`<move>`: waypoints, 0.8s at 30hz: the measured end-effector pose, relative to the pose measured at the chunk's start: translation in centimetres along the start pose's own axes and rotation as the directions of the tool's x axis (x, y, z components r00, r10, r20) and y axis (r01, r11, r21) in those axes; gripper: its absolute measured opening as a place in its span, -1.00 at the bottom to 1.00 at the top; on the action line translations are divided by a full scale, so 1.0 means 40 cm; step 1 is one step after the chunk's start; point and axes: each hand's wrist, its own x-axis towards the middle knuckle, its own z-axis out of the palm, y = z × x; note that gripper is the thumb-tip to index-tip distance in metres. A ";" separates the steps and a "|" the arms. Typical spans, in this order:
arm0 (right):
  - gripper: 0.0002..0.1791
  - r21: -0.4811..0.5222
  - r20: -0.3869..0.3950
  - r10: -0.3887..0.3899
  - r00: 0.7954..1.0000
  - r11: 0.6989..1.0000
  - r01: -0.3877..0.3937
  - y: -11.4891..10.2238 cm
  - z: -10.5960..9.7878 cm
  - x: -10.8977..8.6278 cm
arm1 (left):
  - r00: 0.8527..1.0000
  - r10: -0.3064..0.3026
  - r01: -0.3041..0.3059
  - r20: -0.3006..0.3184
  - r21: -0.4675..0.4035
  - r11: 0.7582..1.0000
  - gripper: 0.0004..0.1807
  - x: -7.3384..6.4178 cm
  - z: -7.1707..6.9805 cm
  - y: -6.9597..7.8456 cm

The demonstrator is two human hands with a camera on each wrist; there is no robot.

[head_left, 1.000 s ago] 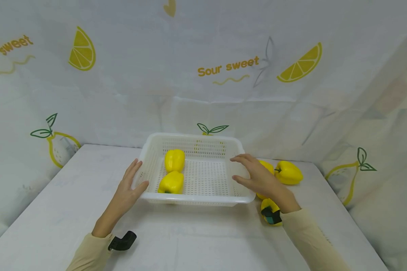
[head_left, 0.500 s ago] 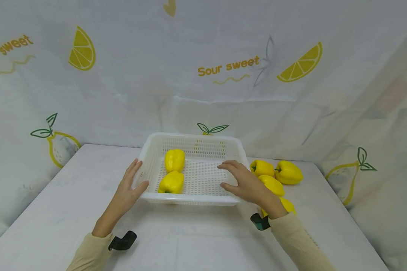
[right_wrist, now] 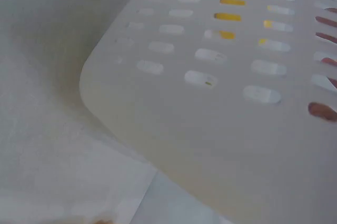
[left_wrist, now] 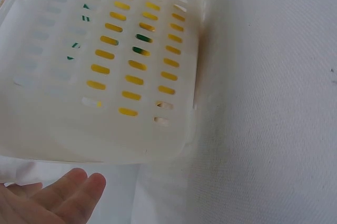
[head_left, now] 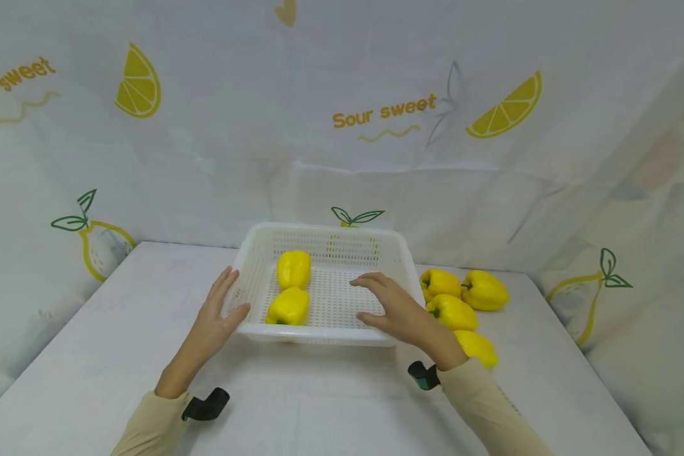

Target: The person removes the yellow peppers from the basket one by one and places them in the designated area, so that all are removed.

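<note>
- Head: Right hand (head_left: 400,313), fingers spread and empty, shifts farther over the basket (head_left: 325,334), exposing four peppers (head_left: 455,312) right of it; two peppers (head_left: 288,306) sit inside, none in hand.
- Left wrist: Left hand (left_wrist: 50,205), fingers extended, beside the basket.
- Right wrist: Basket wall; finger state unclear.

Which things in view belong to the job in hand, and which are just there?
Part of the job, it seems:
white basket
two yellow peppers inside it
four yellow peppers to its right
left hand
right hand

Just there:
white table
lemon-print curtain
black wrist attachments
</note>
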 end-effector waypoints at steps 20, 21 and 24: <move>-0.31 0.080 0.063 0.046 0.997 0.995 -0.051 -0.050 0.043 0.062 | 1.000 0.004 -0.004 -0.003 -0.013 1.000 -0.22 -0.003 0.000 0.005; -0.31 0.079 0.066 0.048 0.997 0.995 -0.053 -0.050 0.045 0.064 | 1.000 0.001 -0.001 -0.004 -0.013 1.000 -0.22 -0.003 0.000 0.005; -0.29 0.075 0.070 0.042 0.997 0.996 -0.047 -0.052 0.050 0.070 | 1.000 -0.004 0.004 -0.007 -0.009 1.000 -0.22 -0.003 0.000 0.005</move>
